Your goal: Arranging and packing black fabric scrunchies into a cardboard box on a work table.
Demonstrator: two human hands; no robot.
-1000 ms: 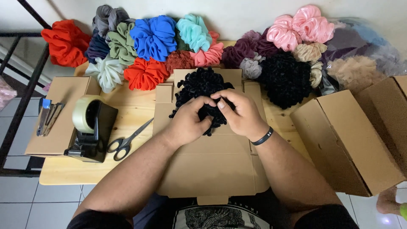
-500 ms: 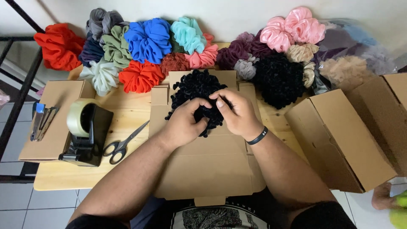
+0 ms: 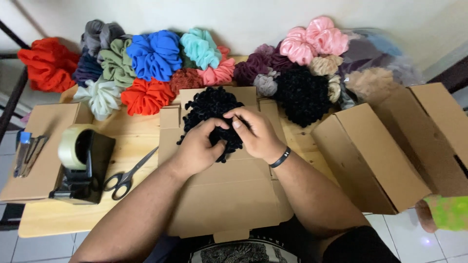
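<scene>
A bunch of black scrunchies (image 3: 208, 108) lies on a flat unfolded cardboard box (image 3: 226, 195) in the middle of the wooden table. My left hand (image 3: 199, 148) grips the bunch's near edge from the left. My right hand (image 3: 258, 134), with a black wristband, pinches the same bunch from the right. Both hands meet over the lower part of the pile, and their fingers hide some of it.
Scrunchies in red (image 3: 46, 63), blue (image 3: 153, 53), teal, pink (image 3: 314, 41) and black (image 3: 302, 95) line the back of the table. A tape dispenser (image 3: 80, 163) and scissors (image 3: 127, 174) lie at the left. Brown cardboard boxes (image 3: 390, 146) stand at the right.
The view has shifted slightly. Both hands stay on the black scrunchies, with the fingers working a little at the same spot.
</scene>
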